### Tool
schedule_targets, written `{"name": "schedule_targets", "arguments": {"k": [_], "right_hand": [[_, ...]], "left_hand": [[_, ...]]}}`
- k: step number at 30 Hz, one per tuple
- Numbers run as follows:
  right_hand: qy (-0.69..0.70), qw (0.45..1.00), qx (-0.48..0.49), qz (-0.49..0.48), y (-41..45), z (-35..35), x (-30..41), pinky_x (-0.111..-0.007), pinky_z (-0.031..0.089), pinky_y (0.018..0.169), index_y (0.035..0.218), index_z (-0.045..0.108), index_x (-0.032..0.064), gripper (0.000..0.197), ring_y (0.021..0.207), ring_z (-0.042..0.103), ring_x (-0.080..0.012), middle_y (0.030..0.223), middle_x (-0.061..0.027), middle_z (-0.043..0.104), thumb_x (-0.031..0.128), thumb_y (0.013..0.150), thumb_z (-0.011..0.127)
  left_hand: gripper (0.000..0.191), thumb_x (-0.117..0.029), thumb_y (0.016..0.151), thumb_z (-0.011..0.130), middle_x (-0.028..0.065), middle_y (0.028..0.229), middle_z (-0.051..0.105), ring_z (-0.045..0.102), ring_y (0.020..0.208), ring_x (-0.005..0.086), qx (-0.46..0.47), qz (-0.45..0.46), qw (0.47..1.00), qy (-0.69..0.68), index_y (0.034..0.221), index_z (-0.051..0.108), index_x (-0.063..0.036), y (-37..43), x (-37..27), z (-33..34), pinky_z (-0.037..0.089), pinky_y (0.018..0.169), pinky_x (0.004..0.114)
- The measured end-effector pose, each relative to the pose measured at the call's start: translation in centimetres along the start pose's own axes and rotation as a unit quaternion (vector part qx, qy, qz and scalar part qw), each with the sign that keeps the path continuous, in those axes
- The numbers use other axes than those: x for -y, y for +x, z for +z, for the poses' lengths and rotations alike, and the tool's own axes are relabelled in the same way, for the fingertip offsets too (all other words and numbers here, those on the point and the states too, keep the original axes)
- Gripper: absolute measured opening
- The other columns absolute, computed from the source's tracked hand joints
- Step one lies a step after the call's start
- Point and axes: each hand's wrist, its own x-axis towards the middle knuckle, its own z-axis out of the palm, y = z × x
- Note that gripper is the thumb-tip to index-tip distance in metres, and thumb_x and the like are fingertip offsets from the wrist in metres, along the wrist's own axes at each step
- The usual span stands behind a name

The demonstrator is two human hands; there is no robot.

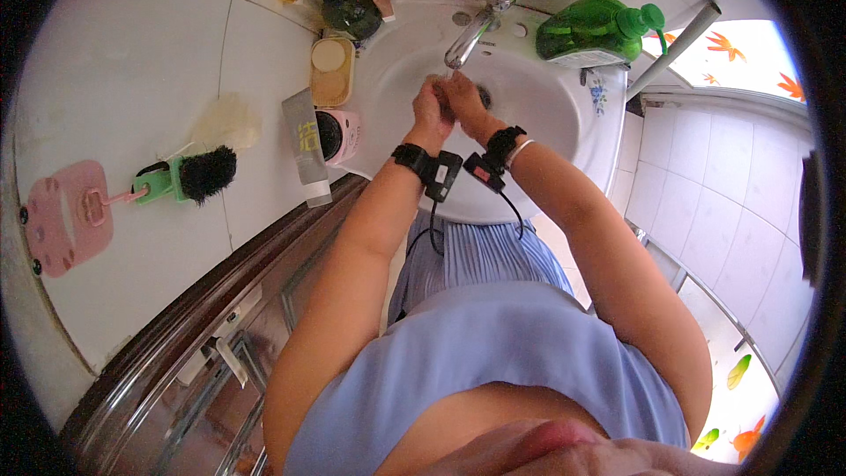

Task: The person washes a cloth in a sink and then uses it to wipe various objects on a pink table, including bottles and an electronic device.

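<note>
Under the chrome faucet [470,36], my left hand [429,112] and my right hand [468,102] are pressed together over the bowl of a white ceramic sink [542,125]. The fingers are curled and overlap close below the spout. A darker patch shows between the palms, but whether it is an object or shadow I cannot tell. The drain [484,98] shows partly, just right of my right hand. Each wrist wears a black strap with a small cabled box, and a pale bracelet circles the right one.
On the right rim lies a green pump bottle [588,30]. Along the left stand a soap dish [332,73], a pink round-mouthed container [340,137], a grey squeeze tube [307,149] and a dark bottle [350,13]. A black-bristled brush [208,174] hangs from a pink wall hook [69,218].
</note>
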Motion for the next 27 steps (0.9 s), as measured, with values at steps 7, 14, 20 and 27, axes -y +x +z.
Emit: {"name": "schedule_targets", "arguments": {"k": [7,14,20,27], "right_hand": [[-0.461,0.863,0.095,-0.183,1.7,-2.9,0.2,-0.029,0.044,0.062,0.076,0.059,0.0002,0.018,0.071,0.053,-0.0154,0.071,-0.0130,0.057,0.013,0.083,0.050],[0.261,0.944,0.175,0.105,1.3,-7.1,-1.5,-0.028,0.046,0.073,0.092,0.056,0.0032,0.012,0.084,0.057,-0.0169,0.090,-0.0068,0.057,0.009,0.082,0.052],[0.093,0.920,0.341,-0.167,3.2,-10.5,1.2,-0.028,0.041,0.082,0.091,0.061,0.0080,0.016,0.089,0.054,-0.0155,0.094,-0.0059,0.060,0.002,0.078,0.055],[0.200,0.931,0.291,0.089,2.5,-13.7,4.0,-0.025,0.040,0.080,0.100,0.056,0.0032,0.021,0.087,0.048,-0.0091,0.096,0.0000,0.055,0.017,0.084,0.057]], "left_hand": [[0.027,-0.028,0.090,0.039,0.0071,0.095,0.058,0.056,0.089,0.0241,0.044,-0.002,0.998,0.041,0.098,0.053,-0.0066,-0.9,0.5,1.6,0.046,0.081,0.038],[0.025,-0.020,0.086,0.051,0.0024,0.097,0.055,0.055,0.089,0.0170,0.090,0.017,0.994,0.053,0.110,0.050,-0.0103,-4.2,-3.2,3.3,0.047,0.076,0.033],[0.038,-0.009,0.077,0.054,0.0040,0.099,0.055,0.055,0.087,0.0177,0.133,-0.019,0.975,0.177,0.115,0.047,-0.0089,-4.5,-4.5,2.9,0.048,0.075,0.034],[0.029,-0.007,0.077,0.054,0.0037,0.088,0.060,0.058,0.079,0.0170,0.148,0.098,0.875,0.450,0.106,0.054,-0.0049,-2.8,-4.2,2.8,0.047,0.066,0.029]]}}
